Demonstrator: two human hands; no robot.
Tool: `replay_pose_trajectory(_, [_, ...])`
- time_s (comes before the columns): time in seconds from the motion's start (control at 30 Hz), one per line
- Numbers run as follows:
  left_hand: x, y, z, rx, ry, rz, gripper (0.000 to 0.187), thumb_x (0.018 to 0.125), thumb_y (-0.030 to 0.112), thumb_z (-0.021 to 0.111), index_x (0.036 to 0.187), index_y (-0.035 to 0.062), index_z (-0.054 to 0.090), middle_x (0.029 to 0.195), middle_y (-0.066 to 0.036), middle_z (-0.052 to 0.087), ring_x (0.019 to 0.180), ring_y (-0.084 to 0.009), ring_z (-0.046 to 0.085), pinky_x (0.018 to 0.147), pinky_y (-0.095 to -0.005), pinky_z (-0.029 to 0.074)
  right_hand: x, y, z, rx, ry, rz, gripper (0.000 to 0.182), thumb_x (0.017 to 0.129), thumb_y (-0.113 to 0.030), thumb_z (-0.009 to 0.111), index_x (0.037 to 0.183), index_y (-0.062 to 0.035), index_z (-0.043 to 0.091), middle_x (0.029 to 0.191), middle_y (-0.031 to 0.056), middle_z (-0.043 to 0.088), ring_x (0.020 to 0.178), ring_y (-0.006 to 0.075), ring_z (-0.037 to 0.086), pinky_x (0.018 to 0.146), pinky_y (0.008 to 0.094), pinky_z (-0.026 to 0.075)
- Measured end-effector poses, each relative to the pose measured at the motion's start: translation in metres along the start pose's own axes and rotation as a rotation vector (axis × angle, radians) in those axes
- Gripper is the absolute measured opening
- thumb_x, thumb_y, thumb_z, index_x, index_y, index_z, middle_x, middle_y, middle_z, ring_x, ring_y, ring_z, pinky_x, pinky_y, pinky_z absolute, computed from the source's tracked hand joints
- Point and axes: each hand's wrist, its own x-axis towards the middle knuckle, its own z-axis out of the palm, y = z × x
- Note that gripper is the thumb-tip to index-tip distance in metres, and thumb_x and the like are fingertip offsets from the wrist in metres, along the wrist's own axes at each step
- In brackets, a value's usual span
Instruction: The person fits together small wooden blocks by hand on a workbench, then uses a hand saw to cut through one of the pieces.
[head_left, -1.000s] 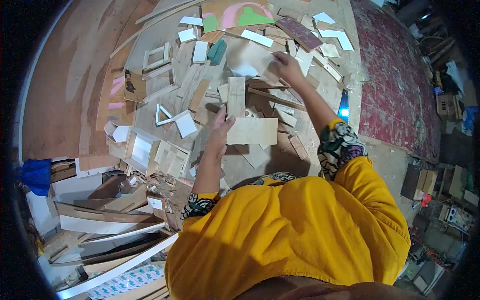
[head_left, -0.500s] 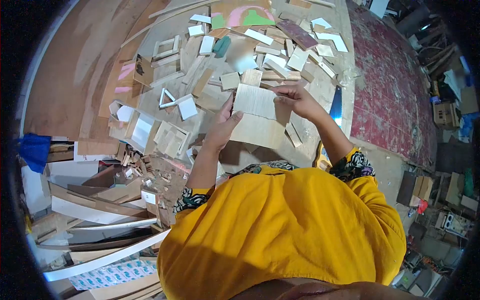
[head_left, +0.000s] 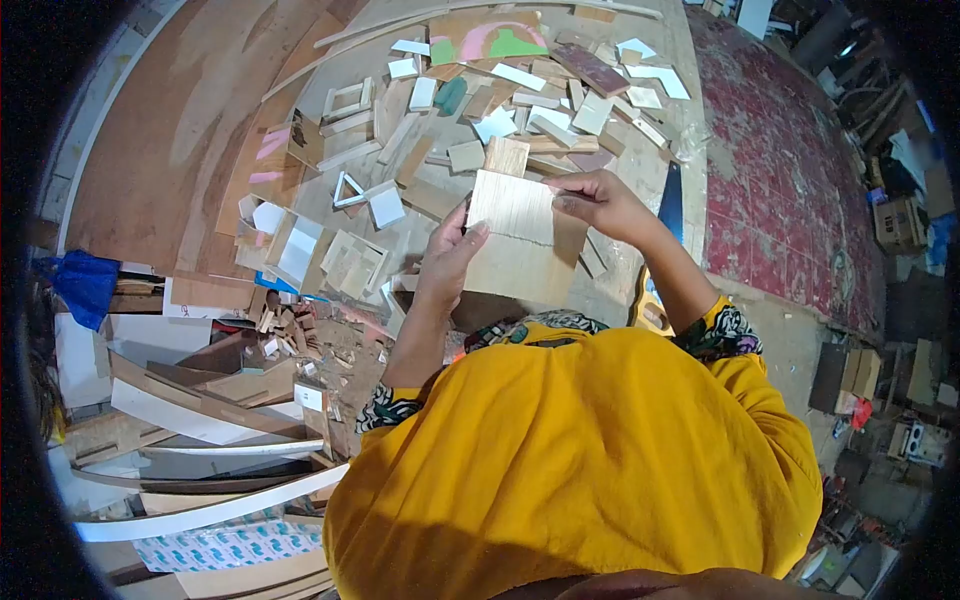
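In front of my chest, a pale piece of plywood [head_left: 512, 206] with visible grain and a rough near edge lies over a larger smooth wooden board [head_left: 520, 268]. My left hand [head_left: 450, 262] is closed on the left side of the plywood, with the thumb on top near its rough edge. At the upper right corner, my right hand [head_left: 602, 206] pinches the plywood between thumb and fingers. Just beyond the far edge sits a small wooden block [head_left: 507, 154]. The undersides of both pieces are hidden.
Many wood offcuts and white-faced pieces [head_left: 552, 125] cover the worktable [head_left: 420, 245]. To the right lie a handsaw [head_left: 671, 205] and its yellow handle [head_left: 654, 305]. Small open boxes [head_left: 352, 262] stand at left, above a pile of long boards [head_left: 200, 405].
The view has shifted slightly, so the table items appear a little to the right and lower at left. Both hands keep their hold on the plywood, which has tilted slightly.
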Motion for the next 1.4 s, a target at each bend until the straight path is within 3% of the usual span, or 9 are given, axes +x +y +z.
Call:
replay_pose_trajectory(0.23, [0.000, -0.009, 0.004, -0.019, 0.055, -0.025, 0.038, 0.092, 0.016, 0.048, 0.127, 0.0016, 0.045, 0.113, -0.006, 0.056, 0.100, -0.0115, 0.054, 0.087, -0.0259, 0.042, -0.008, 0.003, -0.003, 0.048, -0.010, 0.051, 0.028, 0.081, 0.002, 0.055, 0.109, 0.0011, 0.061, 0.094, 0.0039, 0.066, 0.082, 0.0079, 0.056, 0.075, 0.0228, 0.044])
replay_pose_trajectory(0.73, [-0.005, 0.000, 0.009, -0.020, 0.002, -0.006, 0.037, 0.092, 0.014, 0.046, 0.127, -0.0015, 0.044, 0.110, -0.007, 0.058, 0.096, -0.0119, 0.056, 0.083, -0.0250, 0.045, -0.020, -0.008, -0.001, -0.021, -0.008, 0.026, 0.029, 0.085, -0.001, 0.057, 0.113, 0.0024, 0.058, 0.097, 0.0024, 0.063, 0.085, 0.0068, 0.055, 0.079, 0.0214, 0.044])
replay_pose_trajectory(0.87, [-0.004, -0.003, 0.009, -0.044, -0.011, -0.019, 0.036, 0.092, 0.015, 0.047, 0.125, -0.0010, 0.045, 0.109, -0.007, 0.058, 0.095, -0.0120, 0.057, 0.083, -0.0255, 0.045, -0.021, -0.003, -0.001, -0.072, -0.003, 0.031, 0.031, 0.085, -0.001, 0.057, 0.115, 0.0024, 0.056, 0.094, 0.0016, 0.064, 0.082, 0.0050, 0.055, 0.075, 0.0195, 0.044])
replay_pose_trajectory(0.97, [-0.002, -0.005, 0.009, -0.030, 0.049, -0.039, 0.033, 0.092, 0.016, 0.047, 0.121, -0.0002, 0.048, 0.108, -0.008, 0.058, 0.093, -0.0126, 0.058, 0.082, -0.0261, 0.046, -0.023, -0.005, 0.003, -0.111, 0.126, 0.088, 0.035, 0.083, -0.010, 0.062, 0.116, 0.0000, 0.057, 0.090, 0.0023, 0.064, 0.078, 0.0051, 0.055, 0.069, 0.0183, 0.046])
replay_pose_trajectory(1.03, [-0.002, -0.005, 0.012, -0.061, 0.194, 0.017, 0.032, 0.092, 0.017, 0.047, 0.120, 0.0007, 0.048, 0.107, -0.008, 0.059, 0.091, -0.0139, 0.059, 0.081, -0.0265, 0.046, -0.024, -0.004, 0.007, 0.260, 0.215, 0.303, 0.042, 0.080, -0.022, 0.067, 0.116, -0.0026, 0.057, 0.083, 0.0016, 0.062, 0.075, 0.0066, 0.057, 0.062, 0.0187, 0.047])
replay_pose_trajectory(1.07, [0.000, -0.007, 0.012, -0.061, 0.197, 0.018, 0.032, 0.092, 0.017, 0.047, 0.120, 0.0007, 0.048, 0.107, -0.008, 0.059, 0.091, -0.0139, 0.059, 0.081, -0.0265, 0.046, -0.025, -0.004, 0.011, 0.260, 0.212, 0.303, 0.042, 0.080, -0.022, 0.067, 0.116, -0.0026, 0.057, 0.083, 0.0016, 0.062, 0.075, 0.0066, 0.057, 0.062, 0.0187, 0.047])
replay_pose_trajectory(1.13, [0.005, -0.010, 0.010, -0.159, 0.241, 0.048, 0.036, 0.092, 0.017, 0.047, 0.124, 0.0005, 0.044, 0.111, -0.009, 0.057, 0.096, -0.0162, 0.058, 0.083, -0.0279, 0.045, -0.028, -0.004, 0.022, 0.331, 0.156, 0.331, 0.043, 0.076, -0.032, 0.071, 0.107, -0.0043, 0.062, 0.078, 0.0012, 0.062, 0.071, 0.0097, 0.058, 0.059, 0.0211, 0.049])
replay_pose_trajectory(1.23, [0.006, -0.010, 0.014, -0.186, 0.317, 0.100, 0.039, 0.092, 0.017, 0.047, 0.127, 0.0006, 0.041, 0.115, -0.010, 0.054, 0.101, -0.0177, 0.055, 0.086, -0.0294, 0.044, -0.027, 0.003, 0.028, 0.262, 0.042, 0.410, 0.035, 0.075, -0.031, 0.071, 0.094, -0.0026, 0.064, 0.078, 0.0034, 0.063, 0.066, 0.0126, 0.059, 0.058, 0.0247, 0.049])
replay_pose_trajectory(1.4, [0.006, -0.010, 0.015, -0.214, 0.296, 0.157, 0.041, 0.093, 0.017, 0.047, 0.129, 0.0009, 0.038, 0.119, -0.010, 0.052, 0.105, -0.0182, 0.053, 0.089, -0.0301, 0.043, -0.027, 0.005, 0.032, 0.233, 0.078, 0.408, 0.035, 0.075, -0.033, 0.072, 0.091, -0.0023, 0.065, 0.075, 0.0052, 0.063, 0.063, 0.0141, 0.059, 0.058, 0.0249, 0.049])
